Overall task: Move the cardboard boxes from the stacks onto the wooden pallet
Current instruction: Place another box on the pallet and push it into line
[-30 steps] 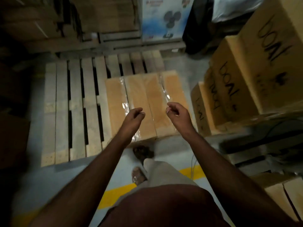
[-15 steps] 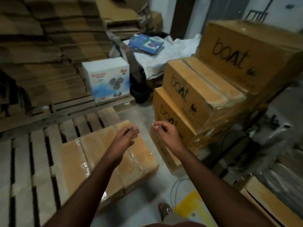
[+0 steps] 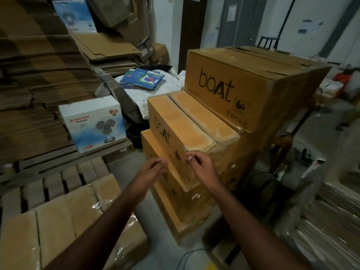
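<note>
Since the earlier frame the view has turned away from the pallet toward the stacks, and both hands have come forward with it, so that they are now in front of the stepped pile of boxes in the centre of the frame. The left hand [image 3: 151,173] and the right hand [image 3: 202,168] hang side by side, near each other, both with loosely curled fingers and holding nothing; neither one touches cardboard as far as I can tell.

The next box [image 3: 187,131] to take is, in my judgement, the long narrow one on the middle step, printed "boAt" on its side. It lies directly beyond the hands and a little higher in the frame. Its long axis runs from its near corner, just above the fingertips, toward the upper left of the centre, where its far end is. The right hand is nearer to the near corner and to the top face; the left hand stands before the printed side. Above and behind it sits the large box [image 3: 243,90], whose edge seems to rest on the back part of it, so pulling may be needed first.

The wooden pallet [image 3: 64,182] is in the lower left, with one wrapped box [image 3: 58,227] already on it.
</note>
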Demonstrator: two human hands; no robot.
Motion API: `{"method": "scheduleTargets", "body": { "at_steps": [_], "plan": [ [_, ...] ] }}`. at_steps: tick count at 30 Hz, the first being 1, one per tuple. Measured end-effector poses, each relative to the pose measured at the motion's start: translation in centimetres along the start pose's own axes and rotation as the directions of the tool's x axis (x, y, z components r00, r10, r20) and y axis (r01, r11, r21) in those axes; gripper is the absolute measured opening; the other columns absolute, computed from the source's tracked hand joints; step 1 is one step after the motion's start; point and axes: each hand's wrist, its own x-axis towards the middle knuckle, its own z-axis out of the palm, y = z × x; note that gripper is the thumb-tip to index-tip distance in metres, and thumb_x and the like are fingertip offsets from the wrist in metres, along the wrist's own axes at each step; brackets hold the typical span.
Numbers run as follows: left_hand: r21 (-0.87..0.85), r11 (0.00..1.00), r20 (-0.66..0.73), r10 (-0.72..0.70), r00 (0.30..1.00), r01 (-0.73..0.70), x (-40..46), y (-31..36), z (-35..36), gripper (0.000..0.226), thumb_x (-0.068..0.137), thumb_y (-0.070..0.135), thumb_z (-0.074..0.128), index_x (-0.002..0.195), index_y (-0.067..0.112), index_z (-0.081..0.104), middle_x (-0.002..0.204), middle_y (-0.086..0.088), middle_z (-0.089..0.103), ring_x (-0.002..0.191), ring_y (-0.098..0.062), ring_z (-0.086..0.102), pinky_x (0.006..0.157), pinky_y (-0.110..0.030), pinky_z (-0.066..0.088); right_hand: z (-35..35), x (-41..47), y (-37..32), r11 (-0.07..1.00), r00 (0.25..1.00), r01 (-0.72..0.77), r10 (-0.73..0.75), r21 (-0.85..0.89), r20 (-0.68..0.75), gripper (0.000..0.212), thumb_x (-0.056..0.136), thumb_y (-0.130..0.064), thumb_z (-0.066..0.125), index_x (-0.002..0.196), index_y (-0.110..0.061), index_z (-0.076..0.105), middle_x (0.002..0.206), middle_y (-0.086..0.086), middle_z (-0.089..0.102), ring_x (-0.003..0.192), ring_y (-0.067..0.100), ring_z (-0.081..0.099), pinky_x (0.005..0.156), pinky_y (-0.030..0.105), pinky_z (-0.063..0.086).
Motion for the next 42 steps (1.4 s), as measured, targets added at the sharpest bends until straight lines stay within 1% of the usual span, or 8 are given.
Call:
{"method": "scheduleTargets", "body": {
  "at_steps": [7,16,20,23,25,29,34,42],
  "plan": [
    [0.16,0.987,-0.045,0.014,0.999,-0.006,7.0,3.1,11.5,0.015,0.104,0.026,0.05,0.112,0.023,0.063,0.105,0.007,0.065,0.09,-0.002,0.061,0.065,-0.02,0.043,-11.0,7.5,5.9,0.995,0.987,-0.079,0.086,0.058,-0.137,0.016,0.098,-0.009,0.057,0.106,-0.015,0.069,0.104,-0.001,0.069,0.1,0.013,0.064,0.088,0.029,0.054],
    [0.361,0.932,-0.238,0.055,0.97,0.036,11.0,2.3,15.6,0.027,0.099,0.02,0.055,0.124,0.011,0.06,0.12,-0.007,0.064,0.104,-0.017,0.062,0.08,-0.031,0.054,-15.7,12.8,9.2,0.956,0.971,-0.174,0.127,-0.236,-0.204,0.024,0.094,-0.011,0.059,0.116,-0.014,0.067,0.126,0.008,0.053,0.111,0.022,0.056,0.089,0.025,0.042],
    [0.613,0.784,-0.303,0.121,0.945,0.096,11.8,1.0,16.5,0.03,0.095,0.034,0.06,0.121,0.021,0.063,0.131,-0.005,0.056,0.124,-0.024,0.051,0.104,-0.043,0.044,-15.8,13.0,10.1,0.865,0.972,-0.211,0.137,-0.455,-0.19,0.033,0.094,-0.027,0.062,0.127,-0.02,0.062,0.142,0.007,0.042,0.129,0.025,0.037,0.095,0.031,0.037],
    [0.721,0.658,-0.371,0.102,0.923,0.217,11.3,1.0,17.5,0.045,0.095,0.037,0.06,0.136,0.024,0.05,0.145,-0.013,0.035,0.135,-0.033,0.033,0.102,-0.042,0.04,-16.0,13.3,11.0,0.872,0.962,-0.257,0.187,-0.417,-0.201,0.046,0.093,-0.04,0.064,0.134,-0.022,0.056,0.152,0.01,0.032,0.137,0.03,0.033,0.104,0.041,0.039],
    [0.65,0.713,-0.391,0.019,0.92,0.261,11.2,0.6,17.5,0.056,0.094,0.037,0.062,0.144,0.029,0.039,0.148,-0.017,0.029,0.136,-0.04,0.034,0.105,-0.049,0.043,-15.9,13.2,11.4,0.902,0.958,-0.265,0.206,-0.34,-0.198,0.051,0.093,-0.042,0.063,0.138,-0.022,0.052,0.152,0.01,0.033,0.137,0.029,0.037,0.102,0.041,0.043],
    [0.307,0.95,-0.209,0.003,0.978,0.063,11.1,0.0,16.8,0.045,0.094,0.024,0.063,0.134,0.024,0.044,0.127,-0.006,0.061,0.109,-0.022,0.066,0.084,-0.039,0.061,-15.1,12.8,10.7,0.934,0.945,-0.283,0.231,-0.218,-0.233,0.053,0.091,-0.038,0.067,0.139,-0.02,0.05,0.146,0.007,0.04,0.131,0.027,0.043,0.089,0.034,0.044],
    [0.204,0.979,-0.466,0.088,0.881,0.01,10.6,0.1,14.8,0.058,0.085,0.05,0.064,0.133,0.026,0.042,0.12,0.006,0.062,0.102,-0.014,0.065,0.078,-0.037,0.058,-13.4,12.8,9.0,0.963,0.934,-0.251,0.216,-0.093,-0.285,0.056,0.087,-0.04,0.07,0.135,-0.024,0.048,0.133,0.003,0.051,0.119,0.021,0.05,0.087,0.035,0.048],
    [0.139,0.961,-0.614,-0.105,0.782,0.238,10.4,-1.1,12.0,0.057,0.092,0.029,0.066,0.138,0.021,0.033,0.132,-0.015,0.055,0.099,-0.022,0.062,0.076,-0.041,0.059,-12.0,11.8,10.5,0.9,0.896,-0.436,0.433,-0.006,-0.095,0.055,0.092,-0.049,0.062,0.133,-0.012,0.054,0.131,0.009,0.053,0.107,0.018,0.049,0.085,0.031,0.04]
  ]
}}
